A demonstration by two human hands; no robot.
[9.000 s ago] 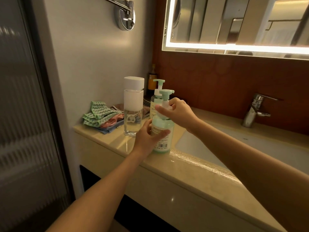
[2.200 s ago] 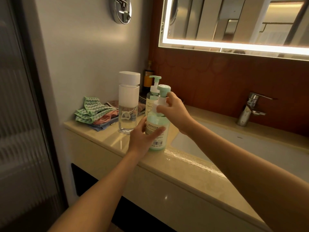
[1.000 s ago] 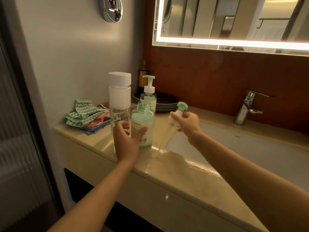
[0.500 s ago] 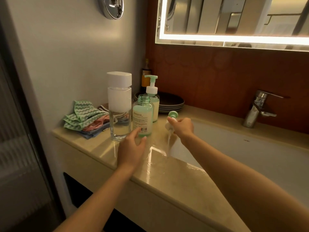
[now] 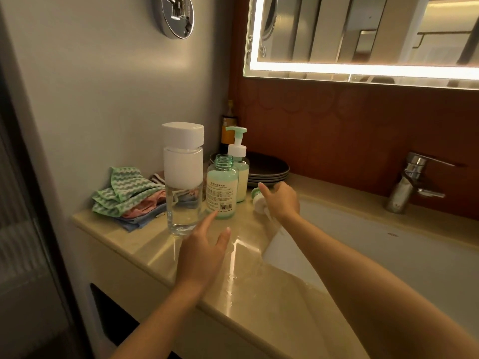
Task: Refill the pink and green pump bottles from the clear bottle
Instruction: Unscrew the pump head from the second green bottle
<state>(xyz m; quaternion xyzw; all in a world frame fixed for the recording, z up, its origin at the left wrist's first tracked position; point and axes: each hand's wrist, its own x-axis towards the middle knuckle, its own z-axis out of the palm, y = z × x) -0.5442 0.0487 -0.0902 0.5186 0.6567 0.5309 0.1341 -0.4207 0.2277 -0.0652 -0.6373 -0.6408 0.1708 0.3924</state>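
1. The clear bottle stands upright on the surface, just beyond the left hand and a little to its left. It has a white cap and a white upper band, and its see-through lower part holds clear liquid.
2. The green bottle stands just right of the clear bottle, directly beyond the left hand's fingertips. Its threaded neck is open, with no pump on it. The body looks mint to the shoulder; whether that is liquid or tinted wall, I cannot tell. A white label with a barcode faces the camera.
3. The loose pump lies on its side at the sink's edge, partly under the right hand.
4. A second pump bottle stands right behind the green one, left of the right hand. It has a pale body and its green pump is fitted.
5. The left hand hovers with fingers spread and straight, holding nothing, its forefinger pointing at the green bottle's base.
6. The right hand lies over the loose pump, forefinger stretched out. Whether the other fingers grip it is hidden.
7. Folded cloths lie far left of both hands, and stacked dark plates sit beyond the right hand. The sink is under the right forearm, with the tap far to the right.
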